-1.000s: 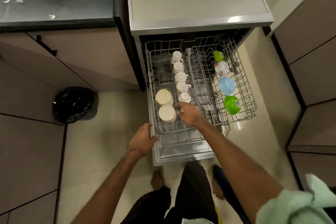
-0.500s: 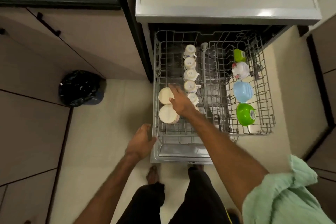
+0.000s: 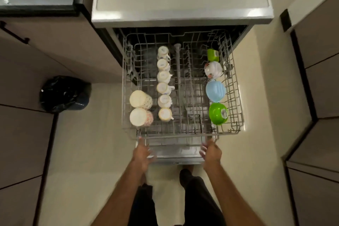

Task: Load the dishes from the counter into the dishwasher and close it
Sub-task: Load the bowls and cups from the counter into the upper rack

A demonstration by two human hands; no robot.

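Since 0.5 s ago: R hand point(image 3: 211, 152) has left the cup row inside the grey wire dishwasher rack point(image 3: 174, 133) & is now at the rack's front rail, R side. L hand point(image 3: 143, 153) has moved from the front-L corner up to the same rail, L side. Where the R hand was, a small white cup w/ yellow rim point(image 3: 165, 114) now shows as the sixth, at the near end of the row of white cups point(image 3: 162, 76). Rack is pulled out as before.

R hand: back to camera, fingers curled up round the front rail, gripping it. L hand: one finger stretched up, tip at the rail; the rest is motion-blurred, can't tell if it grips.

In the rack, upside down: two cream tumblers point(image 3: 139, 99) at L, side by side; cup row in the middle; along the R wall a small green cup point(image 3: 212, 54), white floral bowl point(image 3: 212, 69), light-blue bowl point(image 3: 215, 91), bright green bowl point(image 3: 217, 113). Stainless dishwasher door point(image 3: 174, 155) lies open under the rack.
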